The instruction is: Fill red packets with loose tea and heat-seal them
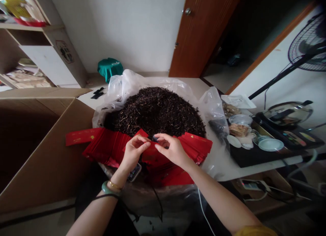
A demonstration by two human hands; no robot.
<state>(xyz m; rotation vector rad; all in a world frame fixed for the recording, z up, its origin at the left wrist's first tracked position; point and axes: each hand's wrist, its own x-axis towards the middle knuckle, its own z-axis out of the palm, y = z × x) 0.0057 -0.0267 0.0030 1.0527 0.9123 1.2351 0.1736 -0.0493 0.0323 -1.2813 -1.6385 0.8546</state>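
Observation:
A large heap of dark loose tea leaves (pixel 158 106) lies in a clear plastic bag (pixel 127 81) in front of me. Flat red packets (pixel 104 146) are fanned along its near edge, overlapping one another. My left hand (pixel 134 149) is closed in a pinch at a single red packet (pixel 142 132), whose top sticks up past the fingers. Close beside it, my right hand (pixel 173 149) is also pinched, with a small dark bit between thumb and fingers that I cannot make out. The fingertips of both hands nearly meet over the red packets.
An open cardboard box (pixel 51 151) stands at the left. On the right are a black tray (pixel 254 157), plastic tubs (pixel 239 125), a glass kettle (pixel 287 112) and a fan (pixel 309 45). A white cable (pixel 202 202) hangs beside my right forearm.

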